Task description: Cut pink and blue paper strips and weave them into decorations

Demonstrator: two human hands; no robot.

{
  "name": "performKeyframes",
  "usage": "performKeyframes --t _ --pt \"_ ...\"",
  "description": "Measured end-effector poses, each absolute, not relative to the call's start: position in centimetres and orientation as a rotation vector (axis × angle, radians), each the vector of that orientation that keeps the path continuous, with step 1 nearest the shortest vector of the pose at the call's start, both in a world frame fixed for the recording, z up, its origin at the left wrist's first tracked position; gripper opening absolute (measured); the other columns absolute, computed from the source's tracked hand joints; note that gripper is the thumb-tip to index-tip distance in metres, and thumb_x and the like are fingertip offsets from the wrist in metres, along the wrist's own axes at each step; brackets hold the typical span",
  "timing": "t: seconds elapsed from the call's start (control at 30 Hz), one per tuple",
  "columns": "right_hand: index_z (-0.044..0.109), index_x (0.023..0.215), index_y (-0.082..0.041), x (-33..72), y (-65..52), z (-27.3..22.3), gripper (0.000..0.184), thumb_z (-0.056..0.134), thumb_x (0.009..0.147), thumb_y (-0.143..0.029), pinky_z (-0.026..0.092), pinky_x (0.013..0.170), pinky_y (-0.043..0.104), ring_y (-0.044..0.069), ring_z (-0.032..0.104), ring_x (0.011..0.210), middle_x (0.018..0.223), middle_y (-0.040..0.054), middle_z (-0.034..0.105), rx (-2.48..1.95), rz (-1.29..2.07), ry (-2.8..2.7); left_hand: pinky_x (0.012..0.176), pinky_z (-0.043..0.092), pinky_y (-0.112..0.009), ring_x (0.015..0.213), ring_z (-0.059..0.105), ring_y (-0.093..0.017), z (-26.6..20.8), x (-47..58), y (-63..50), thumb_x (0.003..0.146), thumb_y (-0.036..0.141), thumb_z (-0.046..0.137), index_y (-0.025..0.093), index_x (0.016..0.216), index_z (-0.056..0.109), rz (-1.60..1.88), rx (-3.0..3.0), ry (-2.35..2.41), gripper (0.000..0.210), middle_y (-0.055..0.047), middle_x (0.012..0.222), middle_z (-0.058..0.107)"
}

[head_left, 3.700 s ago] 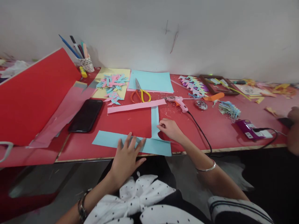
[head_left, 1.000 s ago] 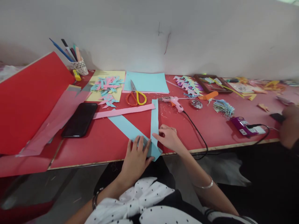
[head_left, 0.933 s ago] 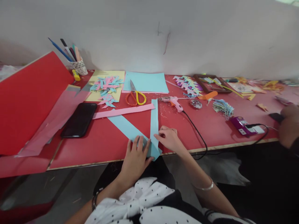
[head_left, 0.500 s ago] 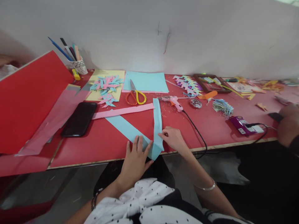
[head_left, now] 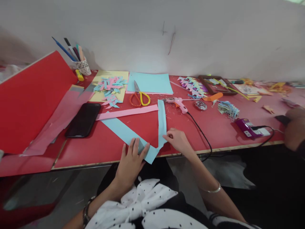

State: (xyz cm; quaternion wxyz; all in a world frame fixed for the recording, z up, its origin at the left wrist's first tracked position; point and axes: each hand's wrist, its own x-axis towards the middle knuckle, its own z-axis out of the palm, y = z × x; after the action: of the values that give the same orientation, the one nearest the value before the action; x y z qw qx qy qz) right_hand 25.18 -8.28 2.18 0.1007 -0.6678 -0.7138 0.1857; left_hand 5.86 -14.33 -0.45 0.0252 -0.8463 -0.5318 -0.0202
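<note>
Near the table's front edge, a light blue paper strip [head_left: 126,133] slants down to the right, its lower end poking past the edge. My left hand [head_left: 130,163] lies across it with fingers spread. A second, upright length of blue paper strip [head_left: 162,117] meets it at the bottom; whether they are one piece I cannot tell. The right border of that upright length is pinched by my right hand [head_left: 177,140], thumb and fingers closed. A pink paper strip [head_left: 128,112] lies behind, reaching close to the upright blue length.
Scissors [head_left: 140,95], a pink glue gun [head_left: 177,103] with a black cord, and a phone [head_left: 83,120] lie around the strips. Cut paper bits [head_left: 111,86] sit on a yellow sheet. A red board [head_left: 35,101] leans at left. Another person's hand [head_left: 294,127] is at far right.
My left hand has slid left and slightly down with the slanted blue strip. The gap between the two blue lengths has widened. My right hand keeps its pinch.
</note>
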Motion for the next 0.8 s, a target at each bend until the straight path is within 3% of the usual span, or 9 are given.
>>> performKeyframes --t 0.37,0.6,0.7,0.8 --pt "0.038 0.047 -0.017 25.2 -8.3 2.2 0.032 0.05 0.076 -0.025 0.025 0.055 0.022 0.009 0.04 0.053 0.056 -0.0032 0.04 -1.952 0.536 -2.112 0.086 0.044 -0.045 0.112 0.049 -0.03 -0.4 3.8 -14.6 0.077 0.017 0.051 0.031 0.12 0.052 -0.129 -2.549 -1.627 0.044 -0.015 0.121 0.055" --pt "0.034 0.047 -0.019 25.8 -8.5 2.7 0.029 0.045 0.073 -0.027 0.026 0.051 0.022 0.009 0.039 0.051 0.055 -0.0026 0.039 -1.908 0.569 -2.182 0.087 0.041 -0.032 0.094 0.058 -0.016 0.3 0.2 -13.8 0.075 0.002 0.039 0.034 0.101 0.063 -0.367 -2.611 -1.385 0.047 -0.001 0.096 0.068" --pt "0.028 0.047 -0.019 26.4 -8.4 3.0 0.029 0.041 0.07 -0.029 0.023 0.047 0.022 0.009 0.036 0.048 0.049 -0.0038 0.034 -1.927 0.736 -2.187 0.079 0.043 -0.027 0.091 0.057 -0.014 2.5 -1.4 -13.5 0.077 0.005 0.038 0.036 0.091 0.066 -0.569 -2.671 -1.5 0.044 0.004 0.094 0.068" --pt "0.024 0.048 -0.02 26.8 -8.3 3.6 0.025 0.039 0.067 -0.028 0.02 0.046 0.022 0.008 0.031 0.046 0.047 -0.0052 0.028 -1.897 0.9 -2.186 0.077 0.044 -0.031 0.09 0.053 -0.017 5.5 -3.7 -12.5 0.079 0.018 0.04 0.032 0.088 0.067 -0.902 -2.513 -1.685 0.032 0.001 0.101 0.063"
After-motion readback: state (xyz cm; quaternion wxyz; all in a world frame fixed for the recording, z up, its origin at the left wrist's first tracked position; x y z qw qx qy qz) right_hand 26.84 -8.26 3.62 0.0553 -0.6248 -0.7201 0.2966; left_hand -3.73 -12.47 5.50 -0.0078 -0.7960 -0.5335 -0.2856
